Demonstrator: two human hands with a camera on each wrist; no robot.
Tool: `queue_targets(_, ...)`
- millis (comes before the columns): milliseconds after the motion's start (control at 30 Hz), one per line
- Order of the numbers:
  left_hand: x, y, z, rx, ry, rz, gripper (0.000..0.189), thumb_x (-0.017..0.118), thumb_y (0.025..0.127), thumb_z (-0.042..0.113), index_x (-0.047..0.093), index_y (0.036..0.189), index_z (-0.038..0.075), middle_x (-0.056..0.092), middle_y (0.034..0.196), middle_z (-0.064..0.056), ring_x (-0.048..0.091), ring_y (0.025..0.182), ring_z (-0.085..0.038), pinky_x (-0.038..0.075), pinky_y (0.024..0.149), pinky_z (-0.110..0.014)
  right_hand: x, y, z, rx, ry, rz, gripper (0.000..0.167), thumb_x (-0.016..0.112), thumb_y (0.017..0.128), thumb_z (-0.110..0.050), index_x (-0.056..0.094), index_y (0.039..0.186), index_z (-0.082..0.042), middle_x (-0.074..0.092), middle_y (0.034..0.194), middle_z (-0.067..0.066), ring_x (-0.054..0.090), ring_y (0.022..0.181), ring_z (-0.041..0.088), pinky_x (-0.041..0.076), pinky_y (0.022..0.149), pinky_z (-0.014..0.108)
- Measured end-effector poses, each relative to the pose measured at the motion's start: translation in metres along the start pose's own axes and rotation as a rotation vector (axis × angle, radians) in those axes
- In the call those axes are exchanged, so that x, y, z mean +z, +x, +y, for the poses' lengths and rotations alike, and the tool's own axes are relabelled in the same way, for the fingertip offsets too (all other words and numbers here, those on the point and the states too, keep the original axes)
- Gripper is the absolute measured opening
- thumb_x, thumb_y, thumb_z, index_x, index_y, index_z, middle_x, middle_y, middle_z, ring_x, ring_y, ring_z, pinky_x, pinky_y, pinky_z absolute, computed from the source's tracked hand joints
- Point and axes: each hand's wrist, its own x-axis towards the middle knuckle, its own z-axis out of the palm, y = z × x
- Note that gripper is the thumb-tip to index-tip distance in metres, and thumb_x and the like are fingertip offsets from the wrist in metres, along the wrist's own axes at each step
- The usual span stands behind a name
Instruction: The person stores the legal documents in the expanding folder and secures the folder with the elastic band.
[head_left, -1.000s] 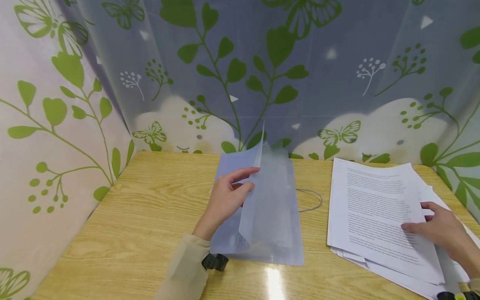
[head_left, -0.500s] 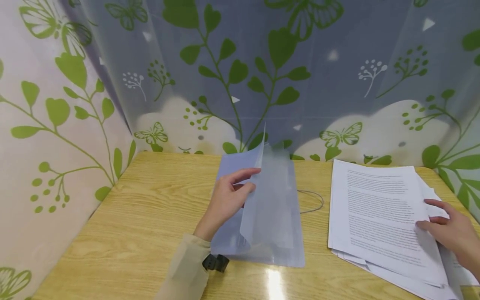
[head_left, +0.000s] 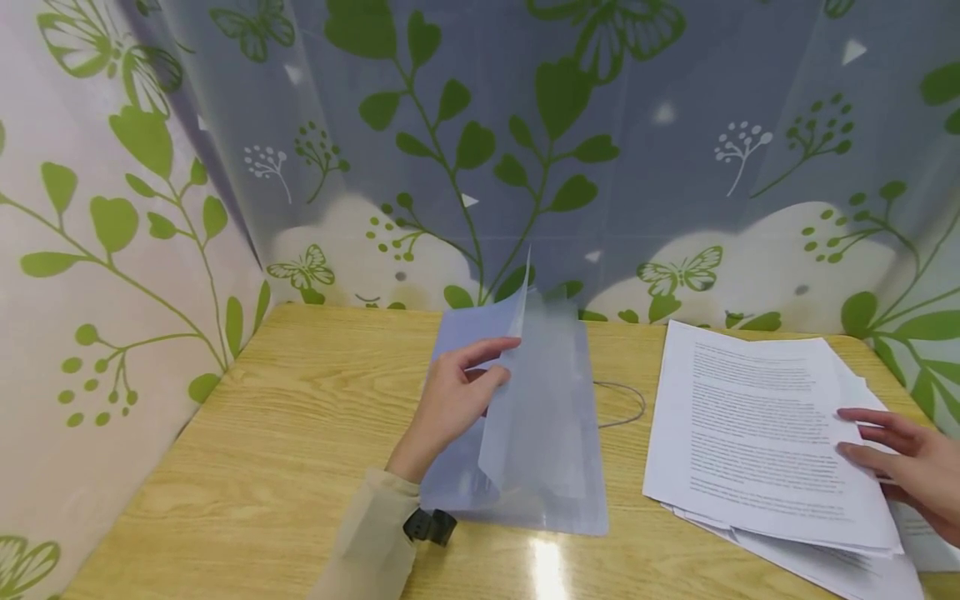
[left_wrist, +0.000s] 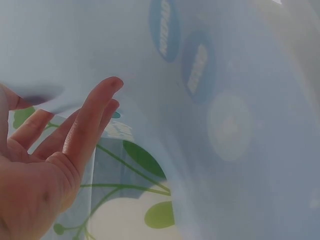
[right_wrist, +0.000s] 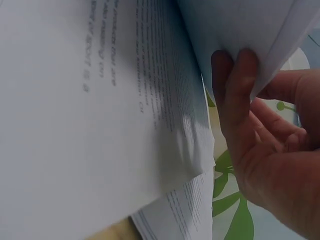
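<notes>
A translucent bluish plastic folder (head_left: 592, 492) lies opened on the wooden table. My left hand (head_left: 453, 387) pinches the edge of one raised plastic page (head_left: 536, 408), index finger and thumb at its left edge. Oval blue labels (left_wrist: 165, 27) show on the plastic in the left wrist view. To the right is a stack of printed sheets (head_left: 757, 417), loosely fanned. My right hand (head_left: 907, 458) grips the right edge of the upper sheets, fingertips just over the print. In the right wrist view the fingers (right_wrist: 237, 95) press against lifted paper (right_wrist: 235, 25).
A thin grey cord loop (head_left: 637, 400) sticks out from the folder's right side. Lower sheets (head_left: 847, 571) jut out beneath the stack near the front. A leaf-and-butterfly patterned curtain (head_left: 652, 167) rises behind the table (head_left: 300, 417) and along its left side.
My right hand slid rightward along the stack, then the upper sheets shifted slightly left, fanning over those below. My left hand and the raised plastic page stayed in place.
</notes>
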Motion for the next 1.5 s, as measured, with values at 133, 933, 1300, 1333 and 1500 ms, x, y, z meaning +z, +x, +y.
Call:
queue_targets(133, 0.000, 0.000, 0.000, -0.001, -0.002, -0.001, 0.041, 0.058, 0.093, 0.015, 0.073, 0.127, 0.032, 0.066, 0.136, -0.001, 0.064, 0.064, -0.016, 0.040, 0.050, -0.025, -0.002, -0.004, 0.001, -0.032, 0.030, -0.013, 0.046, 0.060, 0.103, -0.024, 0.038, 0.123, -0.059, 0.049, 0.136, 0.024, 0.061, 0.079, -0.005, 0.059, 0.069, 0.030)
queue_targets(933, 0.001, -0.001, -0.001, -0.006, 0.001, -0.003, 0.041, 0.057, 0.093, 0.015, 0.072, 0.129, 0.028, 0.066, 0.137, 0.000, 0.065, 0.069, -0.015, 0.040, 0.051, -0.025, -0.004, -0.009, 0.014, -0.249, 0.456, 0.001, 0.058, 0.057, 0.101, -0.001, 0.052, 0.143, -0.042, 0.058, 0.104, -0.037, 0.065, 0.080, -0.008, 0.057, 0.059, 0.025)
queue_targets(1300, 0.002, 0.000, -0.001, -0.021, 0.006, -0.007, 0.041, 0.059, 0.093, 0.017, 0.071, 0.130, 0.031, 0.065, 0.138, 0.000, 0.066, 0.071, -0.015, 0.044, 0.053, -0.027, -0.002, -0.016, 0.006, -0.367, 0.699, -0.068, 0.058, 0.052, 0.100, 0.009, 0.059, 0.139, -0.033, 0.065, 0.114, -0.027, 0.070, 0.086, -0.001, 0.058, 0.060, 0.026)
queue_targets(1333, 0.002, 0.000, -0.001, -0.021, 0.006, -0.008, 0.041, 0.059, 0.093, 0.017, 0.071, 0.130, 0.031, 0.065, 0.138, 0.000, 0.066, 0.071, -0.014, 0.044, 0.053, -0.027, -0.002, -0.016, 0.005, -0.371, 0.715, -0.075, 0.058, 0.052, 0.100, 0.009, 0.059, 0.140, -0.032, 0.066, 0.115, -0.026, 0.071, 0.086, 0.000, 0.058, 0.060, 0.026)
queue_targets(1500, 0.003, -0.001, -0.001, -0.011, 0.002, -0.009, 0.041, 0.059, 0.093, 0.016, 0.072, 0.130, 0.029, 0.066, 0.136, -0.001, 0.064, 0.067, -0.015, 0.042, 0.052, -0.026, 0.001, -0.019, -0.004, -0.382, 0.801, -0.098, 0.058, 0.050, 0.100, 0.011, 0.061, 0.139, -0.030, 0.069, 0.115, -0.023, 0.073, 0.086, 0.004, 0.060, 0.059, 0.029)
